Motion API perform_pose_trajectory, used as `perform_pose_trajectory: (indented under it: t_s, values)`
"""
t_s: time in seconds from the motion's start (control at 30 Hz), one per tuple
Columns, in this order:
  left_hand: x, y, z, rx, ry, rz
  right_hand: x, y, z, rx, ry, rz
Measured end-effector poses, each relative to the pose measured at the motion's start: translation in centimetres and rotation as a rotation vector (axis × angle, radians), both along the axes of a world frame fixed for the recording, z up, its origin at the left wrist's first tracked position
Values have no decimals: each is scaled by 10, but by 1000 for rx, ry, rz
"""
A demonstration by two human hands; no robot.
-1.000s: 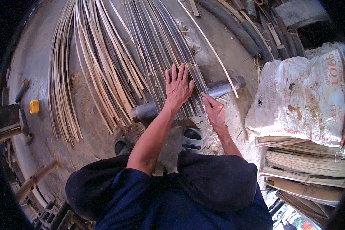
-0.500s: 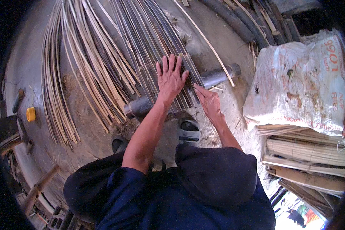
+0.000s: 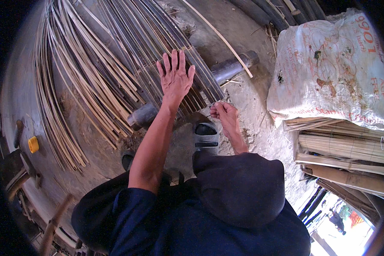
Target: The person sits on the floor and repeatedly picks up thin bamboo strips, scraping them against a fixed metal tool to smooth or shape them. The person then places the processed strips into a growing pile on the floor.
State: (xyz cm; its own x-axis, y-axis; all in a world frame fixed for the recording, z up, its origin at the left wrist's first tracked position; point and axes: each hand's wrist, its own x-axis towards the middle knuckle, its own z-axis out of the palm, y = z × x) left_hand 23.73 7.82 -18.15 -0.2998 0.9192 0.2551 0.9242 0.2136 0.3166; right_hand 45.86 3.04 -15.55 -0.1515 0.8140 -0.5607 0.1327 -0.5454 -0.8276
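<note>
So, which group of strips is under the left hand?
The rightmost group, crossing the dark pole; cross-ties hold its strips in a row, while the left bunch and middle bunch lie loose.

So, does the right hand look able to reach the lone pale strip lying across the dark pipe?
Probably yes: the pale strip lies ahead of the right hand, its near end uncovered, and nothing appears to block the way.

Long dark slats (image 3: 158, 38), side by side, lying across grey cylinder (image 3: 228, 69).
</note>
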Motion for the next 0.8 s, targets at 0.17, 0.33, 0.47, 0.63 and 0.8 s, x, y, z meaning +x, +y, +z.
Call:
perform_pose_trajectory:
  t_s: [0.17, 0.33, 0.47, 0.63, 0.8]
  values:
    - [-2, -2, -1, 41, -40, -15, -3, -1, 0, 21, 8, 0]
    - [1, -1, 2, -31, 15, -19, -2, -2, -2, 30, -34, -8]
    - [8, 2, 9, -109, 91, 4, 5, 9, -3, 35, -26, -142]
    - [8, 13, 6, 36, -62, -205, 21, 30, -23, 19, -11, 22]
    - [7, 10, 8, -6, -109, -207, 42, 79, -14, 1085, -962, 234]
